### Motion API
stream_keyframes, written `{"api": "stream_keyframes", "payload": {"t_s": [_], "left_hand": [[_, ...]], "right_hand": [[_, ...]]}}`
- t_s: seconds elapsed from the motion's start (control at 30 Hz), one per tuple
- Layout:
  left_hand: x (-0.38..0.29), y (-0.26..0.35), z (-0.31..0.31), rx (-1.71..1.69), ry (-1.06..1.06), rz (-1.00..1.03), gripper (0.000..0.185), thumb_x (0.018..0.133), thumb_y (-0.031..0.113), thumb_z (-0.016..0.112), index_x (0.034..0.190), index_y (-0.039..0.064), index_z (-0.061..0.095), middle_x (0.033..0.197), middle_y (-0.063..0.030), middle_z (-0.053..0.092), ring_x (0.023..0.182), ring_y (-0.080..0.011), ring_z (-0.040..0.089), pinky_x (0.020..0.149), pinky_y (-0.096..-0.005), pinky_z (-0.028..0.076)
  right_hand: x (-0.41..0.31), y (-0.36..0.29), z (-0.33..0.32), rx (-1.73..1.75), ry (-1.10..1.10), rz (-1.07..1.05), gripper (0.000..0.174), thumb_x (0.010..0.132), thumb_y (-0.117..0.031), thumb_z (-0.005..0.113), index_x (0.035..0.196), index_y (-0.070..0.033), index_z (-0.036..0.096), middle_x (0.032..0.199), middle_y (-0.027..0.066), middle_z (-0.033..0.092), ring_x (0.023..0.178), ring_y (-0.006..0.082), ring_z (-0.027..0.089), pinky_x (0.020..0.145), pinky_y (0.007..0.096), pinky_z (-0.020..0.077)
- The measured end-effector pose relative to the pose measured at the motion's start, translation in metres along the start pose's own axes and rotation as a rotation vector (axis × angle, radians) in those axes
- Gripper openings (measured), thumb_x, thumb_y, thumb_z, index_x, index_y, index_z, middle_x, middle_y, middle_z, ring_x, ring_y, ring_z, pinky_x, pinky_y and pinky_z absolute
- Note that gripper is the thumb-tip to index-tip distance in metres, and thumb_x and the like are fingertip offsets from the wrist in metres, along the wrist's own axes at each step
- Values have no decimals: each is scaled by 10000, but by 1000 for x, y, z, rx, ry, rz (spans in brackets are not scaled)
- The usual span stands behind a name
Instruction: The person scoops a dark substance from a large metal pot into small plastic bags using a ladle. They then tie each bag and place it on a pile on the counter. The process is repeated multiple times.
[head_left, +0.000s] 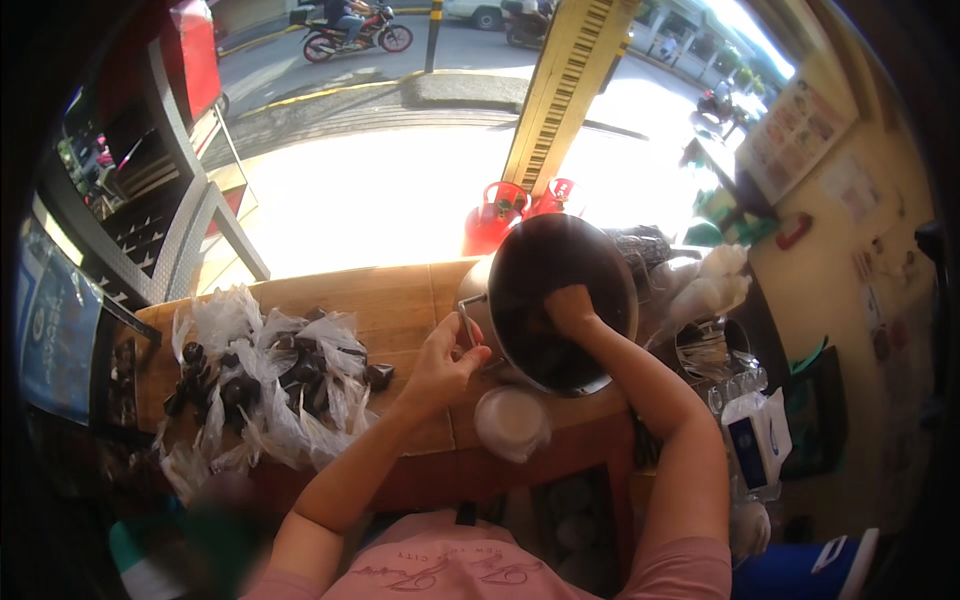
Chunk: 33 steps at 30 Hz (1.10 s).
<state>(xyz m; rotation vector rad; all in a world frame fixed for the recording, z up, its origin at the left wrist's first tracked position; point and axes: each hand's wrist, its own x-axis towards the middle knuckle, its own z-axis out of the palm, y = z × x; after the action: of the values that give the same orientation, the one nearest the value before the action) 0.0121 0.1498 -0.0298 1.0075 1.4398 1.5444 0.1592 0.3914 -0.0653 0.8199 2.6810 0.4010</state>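
A large metal pot stands tilted on the wooden table, its wide mouth turned towards me. Its inside looks dark. My left hand grips the metal side handle at the pot's left. Inside the mouth is my right hand, its fingers curled. Whether it holds something in there is hidden by the shadow and the hand itself. Just below the pot, at the table's near edge, sits a round, pale translucent plastic tub or stack of tubs.
Many knotted clear plastic bags with dark contents cover the wooden table's left part. Two red gas cylinders stand behind the pot. To the right are a container of wrapped sticks, glasses and a tissue box. A street lies beyond.
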Motion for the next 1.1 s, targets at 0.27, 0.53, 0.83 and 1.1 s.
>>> {"api": "stream_keyframes", "payload": {"t_s": [0.27,0.53,0.83,1.1], "left_hand": [[-5,6,2,1,9,-35,173,873,-11,651,964,70,528,841,-15,574,642,-61,512,589,-234,413],[14,-3,-11,-36,26,-55,112,936,67,642,962,97,537,835,36,544,755,-49,481,690,-217,399],[36,-9,-38,-68,109,-160,104,957,196,634,997,121,573,871,49,588,786,-66,519,713,-225,401],[15,-20,-48,61,150,-119,468,957,438,621,1237,62,606,1075,-3,644,880,-102,550,730,-260,425]], "right_hand": [[-19,29,-10,712,-438,313,270,808,-277,706,751,-15,740,656,90,685,580,197,659,543,328,524],[-67,52,-74,1321,-199,446,141,762,-108,715,689,12,693,599,76,635,467,140,537,432,294,413],[-125,48,-100,1480,-97,473,151,806,-77,685,721,48,689,611,101,626,454,118,521,416,252,382],[-168,24,-84,1505,-31,386,180,774,-107,678,681,46,693,578,70,611,464,101,498,441,261,370]]}}
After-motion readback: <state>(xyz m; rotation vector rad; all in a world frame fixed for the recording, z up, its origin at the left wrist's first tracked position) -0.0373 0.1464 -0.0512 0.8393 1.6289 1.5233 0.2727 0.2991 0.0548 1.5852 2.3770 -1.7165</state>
